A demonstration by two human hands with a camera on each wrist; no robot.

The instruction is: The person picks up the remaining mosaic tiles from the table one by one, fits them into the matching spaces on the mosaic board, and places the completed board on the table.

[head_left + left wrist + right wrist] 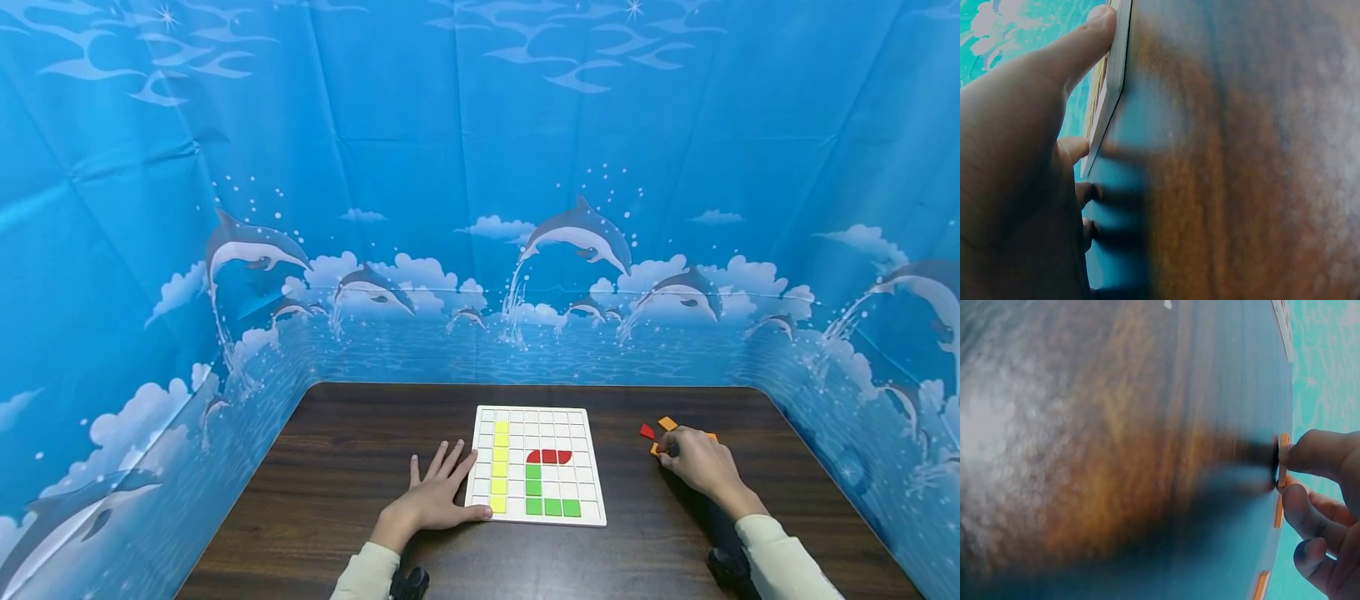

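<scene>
A white square grid board (517,412) lies on the dark wooden table. My left hand (431,498) rests at its left edge with the fingers spread and straight; the thumb (1088,40) lies along the board's near edge. To the right of the board, my right hand (701,462) pinches a flat orange tile (1283,461) between thumb and fingers, low over the table. Around that hand lie a red tile (647,431), an orange tile (667,423) and another orange piece (712,436) partly hidden behind it.
On the board stand a column of yellow tiles (499,456), an L-shape of green tiles (533,487) and a short row of red pieces (549,457) with rounded ends. A blue dolphin-print curtain (465,208) surrounds the table (337,442).
</scene>
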